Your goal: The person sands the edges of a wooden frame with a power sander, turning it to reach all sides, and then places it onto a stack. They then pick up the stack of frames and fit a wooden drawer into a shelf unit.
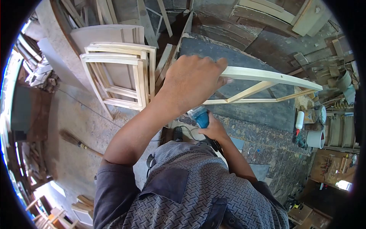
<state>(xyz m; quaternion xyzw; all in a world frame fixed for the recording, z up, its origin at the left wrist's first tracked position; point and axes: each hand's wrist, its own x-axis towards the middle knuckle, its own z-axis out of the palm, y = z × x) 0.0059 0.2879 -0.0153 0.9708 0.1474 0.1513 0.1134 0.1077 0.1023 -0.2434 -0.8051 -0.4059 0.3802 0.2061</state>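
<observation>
My left hand [196, 78] is closed on one end of a pale wooden frame [267, 74], which is held tilted up over a dark-topped workbench [244, 110]. The frame has a crossbar and stretches away to the right. Lower down, close to my body, my right hand [215, 129] grips a teal corded power tool [201, 117] with a grey metal head. My left forearm and the frame's near side partly hide the tool's head, so its exact kind does not show.
Similar wooden frames [118, 76] lean upright at the left. A broom [76, 141] lies on the floor. On the bench's right end are a white bottle [300, 120] with a red cap and a white bucket [315, 139]. Boards [267, 13] are stacked at the back.
</observation>
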